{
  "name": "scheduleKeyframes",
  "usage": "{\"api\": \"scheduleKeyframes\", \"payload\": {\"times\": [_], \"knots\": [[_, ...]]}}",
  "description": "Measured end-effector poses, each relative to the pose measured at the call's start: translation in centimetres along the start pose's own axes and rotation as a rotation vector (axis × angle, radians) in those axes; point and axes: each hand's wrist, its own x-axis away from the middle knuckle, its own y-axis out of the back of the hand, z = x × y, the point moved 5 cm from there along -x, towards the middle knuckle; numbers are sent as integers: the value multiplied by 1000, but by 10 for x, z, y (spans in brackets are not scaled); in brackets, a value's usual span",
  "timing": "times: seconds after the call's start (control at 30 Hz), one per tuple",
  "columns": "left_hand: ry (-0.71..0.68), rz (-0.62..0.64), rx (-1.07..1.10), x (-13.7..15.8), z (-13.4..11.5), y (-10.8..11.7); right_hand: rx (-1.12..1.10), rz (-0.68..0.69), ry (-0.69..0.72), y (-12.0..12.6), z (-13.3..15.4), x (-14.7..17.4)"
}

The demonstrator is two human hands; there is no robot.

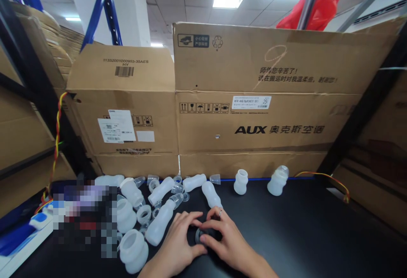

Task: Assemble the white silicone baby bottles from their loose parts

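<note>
A small clear round part (199,236) sits low over the black tabletop, between my two hands. My right hand (227,234) grips it with the thumb and fingers, and a ring shows on one finger. My left hand (182,239) curls around its left side, fingertips and thumb closed in on it. The fingers partly cover the part, so its full shape is hidden. Just beyond my right hand lies a milky white bottle (212,194). Another white bottle with a clear cap (160,222) rests on its side to the left of my left hand.
White wide-necked bottles (134,250), translucent collars (144,214) and clear caps lie clustered at left. At the back right stand a small uncapped bottle (241,182) and a capped bottle (277,181). Cardboard (254,142) walls off the back. A blurred patch covers the left side.
</note>
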Motion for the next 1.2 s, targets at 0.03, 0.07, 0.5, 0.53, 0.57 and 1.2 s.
{"api": "scheduleKeyframes", "payload": {"times": [0.03, 0.07, 0.5, 0.53, 0.57, 1.2], "knots": [[5, 6, -3, 0, -1, 1, 9, -1, 2, -2, 0, 0], [13, 8, -7, -1, -1, 2, 13, -12, 9, -4, 0, -1], [-45, 49, -151, -5, -44, 2, 115, -369, 152, -11, -10, 20], [-56, 55, -152, -5, -45, 1, 110, -385, 145, -11, -10, 20], [-64, 53, -139, -4, -45, 0, 99, -397, 138, -10, -9, 19], [-190, 27, -118, -6, 11, -13, 64, -826, -93, 178, -71, -38]]}}
